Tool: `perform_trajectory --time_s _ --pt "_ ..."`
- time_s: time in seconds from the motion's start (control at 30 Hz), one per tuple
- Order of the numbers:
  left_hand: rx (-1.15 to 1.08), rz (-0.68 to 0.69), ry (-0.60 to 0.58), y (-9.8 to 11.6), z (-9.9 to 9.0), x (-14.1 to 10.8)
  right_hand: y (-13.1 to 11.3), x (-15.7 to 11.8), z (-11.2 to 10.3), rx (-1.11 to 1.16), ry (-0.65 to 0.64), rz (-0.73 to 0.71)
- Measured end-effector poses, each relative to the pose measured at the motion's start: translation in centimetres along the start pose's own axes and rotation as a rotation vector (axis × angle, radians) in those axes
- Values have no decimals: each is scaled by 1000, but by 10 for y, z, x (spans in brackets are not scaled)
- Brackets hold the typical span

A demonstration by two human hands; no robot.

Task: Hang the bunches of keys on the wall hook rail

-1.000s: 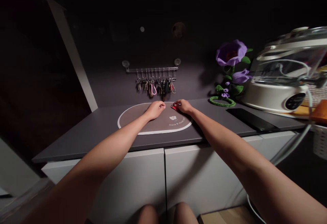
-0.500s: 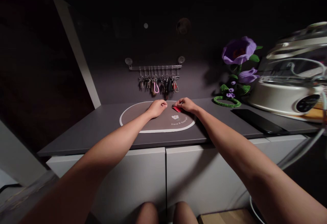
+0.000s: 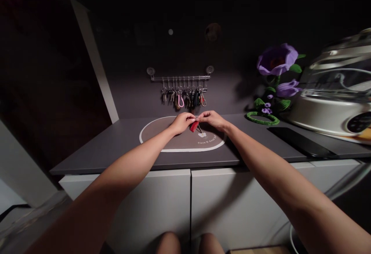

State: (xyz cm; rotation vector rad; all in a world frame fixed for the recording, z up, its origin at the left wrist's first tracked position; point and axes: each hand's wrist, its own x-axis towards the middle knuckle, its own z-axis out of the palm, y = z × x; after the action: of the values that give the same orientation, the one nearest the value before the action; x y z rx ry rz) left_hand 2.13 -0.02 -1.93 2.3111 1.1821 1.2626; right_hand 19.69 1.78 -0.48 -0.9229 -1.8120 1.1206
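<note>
Over the oval mat (image 3: pixel 156 138), my left hand (image 3: pixel 183 122) and my right hand (image 3: pixel 213 119) meet with fingertips pinched together on a small key ring, which the fingers mostly cover. Below the fingertips hangs a red tag (image 3: pixel 194 127), and beside it a thin metallic piece that looks like a key (image 3: pixel 199 128). Just behind, a clear wall rack (image 3: pixel 181 78) with suction cups carries several bunches of keys (image 3: pixel 191 96) on hooks, one with a pink loop (image 3: pixel 181 101).
The mat lies on a dark countertop (image 3: pixel 101 146) above white cabinet doors (image 3: pixel 162 207). To the right stand a purple fabric flower (image 3: pixel 278 59) with a green ring base, a black flat phone-like slab (image 3: pixel 298 142), and a large white appliance (image 3: pixel 321 111) with a clear top.
My left hand has come over to my right hand, and both now pinch at the same spot. The red tag has swung to hang downward, with the key-like piece showing. The view has shifted slightly.
</note>
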Motion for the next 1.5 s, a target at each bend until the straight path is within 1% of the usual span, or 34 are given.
perform_trajectory --time_s 0.07,0.13,0.33,0.43,0.57,0.67,0.8,0.93,1.1,1.2,1.33,1.5 --pt "-22 14 -3 2 -1 0 0 0 1 22 -20 -14" --pt "-94 -17 1 3 -2 0 0 -1 2 63 -49 -32" --pt "-451 -215 50 4 1 1 4 1 6 210 -79 -69" --pt "-548 -276 96 3 2 2 7 2 6 246 -97 -67" --pt "-613 -294 120 -1 4 4 10 4 8 267 -45 -75" --pt "-642 -283 121 -3 5 4 9 3 9 282 -7 -115" --pt "-627 -234 128 1 4 2 5 3 11 276 15 -165" --pt "-543 -241 159 6 3 1 1 3 11 278 64 -192" --pt "-465 -248 198 -1 5 2 -12 5 3 338 152 -208" --pt "-406 -262 212 -7 7 2 -24 15 -9 308 203 -224" --pt "-334 -257 208 -10 7 2 -41 37 -27 264 248 -221" --pt "-272 -245 205 -13 7 2 -58 63 -41 322 417 -118"
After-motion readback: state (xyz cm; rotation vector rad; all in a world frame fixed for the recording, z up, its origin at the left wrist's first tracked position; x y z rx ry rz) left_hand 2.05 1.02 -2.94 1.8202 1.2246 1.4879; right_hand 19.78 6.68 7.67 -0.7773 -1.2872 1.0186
